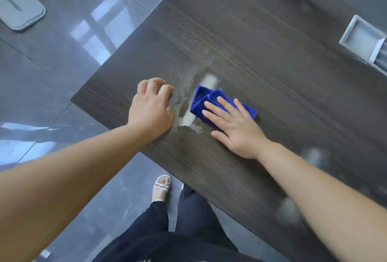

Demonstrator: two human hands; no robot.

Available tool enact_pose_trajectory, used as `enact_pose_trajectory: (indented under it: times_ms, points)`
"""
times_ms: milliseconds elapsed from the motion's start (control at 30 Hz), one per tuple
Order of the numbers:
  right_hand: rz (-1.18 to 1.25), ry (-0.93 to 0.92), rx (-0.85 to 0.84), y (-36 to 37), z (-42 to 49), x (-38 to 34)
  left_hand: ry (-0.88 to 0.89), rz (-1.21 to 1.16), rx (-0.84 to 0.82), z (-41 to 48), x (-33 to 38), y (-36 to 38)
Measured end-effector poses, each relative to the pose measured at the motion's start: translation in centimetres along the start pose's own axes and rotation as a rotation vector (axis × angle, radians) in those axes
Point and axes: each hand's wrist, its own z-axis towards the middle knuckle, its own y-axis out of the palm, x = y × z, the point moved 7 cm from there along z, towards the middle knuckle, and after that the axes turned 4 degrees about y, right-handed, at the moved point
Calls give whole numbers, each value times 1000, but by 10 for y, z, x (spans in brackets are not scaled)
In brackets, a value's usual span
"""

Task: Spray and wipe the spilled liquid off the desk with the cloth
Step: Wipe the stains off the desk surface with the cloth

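Note:
A dark wood desk (240,37) carries a pale, smeared spill (184,98) that runs from near its middle toward the front edge. A folded blue cloth (206,96) lies on the right side of the spill. My right hand (234,125) presses flat on the cloth with straight fingers. My left hand (150,108) rests on the desk just left of the spill, its fingers curled with the tips on the wood, holding nothing. No spray bottle is clearly in view.
A rectangular metal cable tray (364,39) is set into the desk at the far right. Glossy grey floor tiles lie left of the desk, with a grey mat (18,6) on them. My legs and a sandalled foot (161,188) stand at the desk's near edge.

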Motion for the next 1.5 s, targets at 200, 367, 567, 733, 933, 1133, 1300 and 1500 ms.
enact_pose_trajectory:
  times_ms: [200, 367, 567, 733, 933, 1133, 1300, 1500]
  points:
    - [33, 589, 101, -21, 46, 55, -3, 34, -43, -37, -18, 7]
    - [50, 560, 170, 7, 52, -43, 7, 4, -53, -61, -27, 17]
    - [-16, 51, 57, 32, -48, -81, 82, -13, -71, -78, -30, 22]
    - [24, 643, 136, 13, -19, -28, 131, -40, -79, -87, -31, 30]
    - [60, 521, 204, 36, 4, -132, 87, -196, -36, -89, -33, 28]
    - [4, 363, 142, 49, -117, -95, 222, -110, -82, -96, -9, 34]
    - [131, 1068, 294, 40, -127, -52, 400, -23, -74, -113, 22, 49]
    - [98, 869, 299, 50, -95, -113, 425, -11, -42, -114, 44, 57]
